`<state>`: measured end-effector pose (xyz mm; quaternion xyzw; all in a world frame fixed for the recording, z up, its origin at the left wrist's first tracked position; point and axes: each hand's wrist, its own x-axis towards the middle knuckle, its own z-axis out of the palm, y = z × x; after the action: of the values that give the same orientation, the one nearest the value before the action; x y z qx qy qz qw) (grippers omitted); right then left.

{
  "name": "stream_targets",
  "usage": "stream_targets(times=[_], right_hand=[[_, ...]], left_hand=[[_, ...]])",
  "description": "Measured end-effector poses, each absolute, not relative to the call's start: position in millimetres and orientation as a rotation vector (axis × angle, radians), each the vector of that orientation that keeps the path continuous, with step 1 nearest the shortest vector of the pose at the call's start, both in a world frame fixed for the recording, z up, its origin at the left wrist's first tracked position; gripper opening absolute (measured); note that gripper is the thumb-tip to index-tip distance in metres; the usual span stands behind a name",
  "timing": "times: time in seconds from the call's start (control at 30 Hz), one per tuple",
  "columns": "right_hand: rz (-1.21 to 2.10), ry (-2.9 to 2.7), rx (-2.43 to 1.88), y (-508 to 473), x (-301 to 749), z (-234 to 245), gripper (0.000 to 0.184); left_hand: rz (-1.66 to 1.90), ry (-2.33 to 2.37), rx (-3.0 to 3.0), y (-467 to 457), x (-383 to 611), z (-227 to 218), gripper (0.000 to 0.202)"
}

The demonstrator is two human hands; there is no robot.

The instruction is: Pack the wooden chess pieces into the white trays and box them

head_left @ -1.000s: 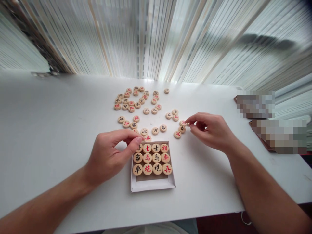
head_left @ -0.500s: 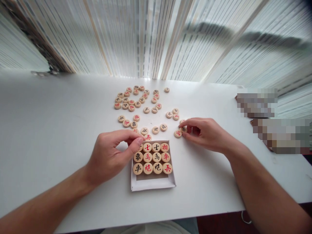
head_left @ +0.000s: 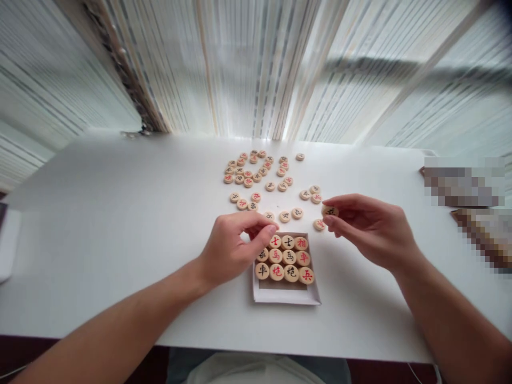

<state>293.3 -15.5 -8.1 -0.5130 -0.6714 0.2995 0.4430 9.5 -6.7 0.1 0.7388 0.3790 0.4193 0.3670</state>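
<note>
A shallow white cardboard box (head_left: 287, 299) holds rows of round wooden xiangqi pieces with red and black characters; its near end shows bare bottom. My left hand (head_left: 236, 242) is closed in a pinch over the box's far left corner, covering some pieces. The edge of a piece shows at its fingertips, but whether it is held is hidden. To the right of the box, my right hand (head_left: 370, 229) pinches a black-character xiangqi piece (head_left: 330, 212) between thumb and fingers. Close to those fingers, a red-character piece (head_left: 319, 224) lies on the table.
Beyond the box, many loose xiangqi pieces (head_left: 248, 174) lie scattered on the white table (head_left: 132, 213). Striped curtains (head_left: 240, 69) hang along the far edge. Two blurred-out objects (head_left: 468, 184) rest at the right, and a pale object (head_left: 8, 245) stands at the left edge.
My right hand has taken hold of the black-character piece and lifted it from its group. My left hand stays by the box's far left corner. The whole view has shifted, moving everything rightward.
</note>
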Motion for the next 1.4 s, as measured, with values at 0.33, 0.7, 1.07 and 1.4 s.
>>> stream_targets(times=[0.33, 0.7, 1.07, 1.4], right_hand=[[0.854, -1.750, -1.176, -33.2, 234.7, -9.8, 0.031], [0.905, -1.634, -1.241, -38.2, 235.8, -23.0, 0.017], [1.290, -1.308, -1.018, -36.0, 215.3, -0.6, 0.019], [1.243, -1.331, -1.037, -38.9, 216.6, -0.1, 0.011]], left_hand=[[1.105, 0.828, 1.637, -8.1, 12.8, -11.5, 0.034], [1.101, 0.822, 1.706, -11.0, 11.7, -11.8, 0.022], [1.084, 0.858, 1.713, -12.0, 11.7, -5.3, 0.011], [1.081, 0.870, 1.706, -12.1, 11.5, -1.7, 0.013]])
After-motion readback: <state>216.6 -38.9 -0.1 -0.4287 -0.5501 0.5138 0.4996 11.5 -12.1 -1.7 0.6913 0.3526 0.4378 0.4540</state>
